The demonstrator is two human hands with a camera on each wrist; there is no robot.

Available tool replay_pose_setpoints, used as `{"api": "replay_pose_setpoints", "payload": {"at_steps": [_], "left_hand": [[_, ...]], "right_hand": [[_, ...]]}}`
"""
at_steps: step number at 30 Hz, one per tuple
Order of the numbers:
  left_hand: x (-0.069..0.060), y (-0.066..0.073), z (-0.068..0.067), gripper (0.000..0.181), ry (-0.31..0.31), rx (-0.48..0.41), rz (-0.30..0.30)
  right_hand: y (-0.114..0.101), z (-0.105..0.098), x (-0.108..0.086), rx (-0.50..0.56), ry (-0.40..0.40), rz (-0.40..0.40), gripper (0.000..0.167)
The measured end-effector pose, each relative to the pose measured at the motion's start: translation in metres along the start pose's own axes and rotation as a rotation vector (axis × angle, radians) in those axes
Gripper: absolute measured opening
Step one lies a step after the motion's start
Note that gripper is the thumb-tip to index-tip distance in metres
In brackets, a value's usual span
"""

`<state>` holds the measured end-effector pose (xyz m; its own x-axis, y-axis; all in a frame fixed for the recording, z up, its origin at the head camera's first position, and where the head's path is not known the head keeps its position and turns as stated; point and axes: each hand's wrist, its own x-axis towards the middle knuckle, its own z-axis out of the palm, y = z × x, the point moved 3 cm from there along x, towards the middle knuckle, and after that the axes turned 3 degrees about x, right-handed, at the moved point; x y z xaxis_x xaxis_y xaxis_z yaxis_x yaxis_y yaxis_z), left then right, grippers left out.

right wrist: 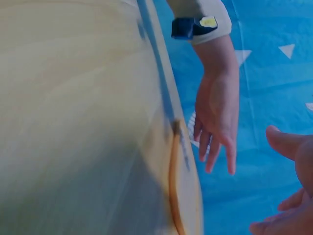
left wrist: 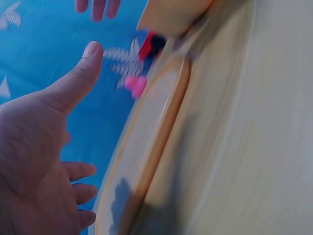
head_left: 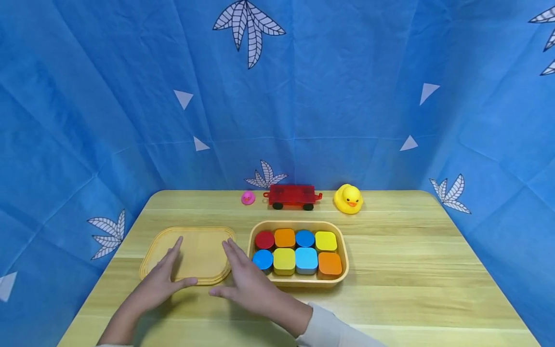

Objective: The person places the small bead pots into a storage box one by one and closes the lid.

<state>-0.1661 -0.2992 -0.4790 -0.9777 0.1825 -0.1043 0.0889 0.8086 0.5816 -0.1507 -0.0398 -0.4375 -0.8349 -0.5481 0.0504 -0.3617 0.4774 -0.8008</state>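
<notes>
A flat tan lid [head_left: 201, 250] with rounded corners and a ridged rim lies on the left of the table. Over its near left edge my left hand [head_left: 158, 282] hovers with fingers extended and thumb apart. My right hand [head_left: 249, 284] is above its near right corner, fingers stretched forward, thumb pointing left. Neither hand holds anything, and in the left wrist view a gap shows between my left hand [left wrist: 54, 132] and the lid [left wrist: 151, 122]. Beside my right hand stands a tan box [head_left: 299, 282] filled with two rows of coloured blocks, round and square, among them a yellow block [head_left: 284, 260].
Along the back edge stand a small pink duck [head_left: 248, 197], a red toy wagon [head_left: 292, 195] with black wheels, and a yellow duck [head_left: 348, 198]. The wooden table [head_left: 416, 279] is bordered by a blue patterned cloth [head_left: 329, 96] behind and at both sides.
</notes>
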Motion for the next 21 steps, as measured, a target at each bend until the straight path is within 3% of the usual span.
{"api": "replay_pose_setpoints", "payload": {"at_steps": [3, 8, 13, 16, 21], "left_hand": [[-0.003, -0.021, -0.010, 0.117, 0.004, -0.034, -0.030], [-0.009, -0.053, -0.025, 0.121, 0.008, -0.032, -0.060], [-0.011, -0.081, -0.032, 0.124, 0.002, -0.068, -0.081], [-0.011, -0.090, -0.034, 0.126, -0.014, -0.110, -0.100], [-0.011, -0.094, -0.036, 0.129, -0.043, -0.144, -0.126]], "right_hand": [[-0.001, 0.014, 0.009, 0.059, -0.002, 0.030, 0.102], [0.005, 0.035, 0.023, 0.100, 0.071, 0.100, 0.105], [0.013, 0.050, 0.032, 0.138, 0.140, 0.172, 0.111], [0.020, 0.056, 0.038, 0.142, 0.179, 0.208, 0.118], [0.033, 0.062, 0.043, 0.150, 0.211, 0.229, 0.124]]}}
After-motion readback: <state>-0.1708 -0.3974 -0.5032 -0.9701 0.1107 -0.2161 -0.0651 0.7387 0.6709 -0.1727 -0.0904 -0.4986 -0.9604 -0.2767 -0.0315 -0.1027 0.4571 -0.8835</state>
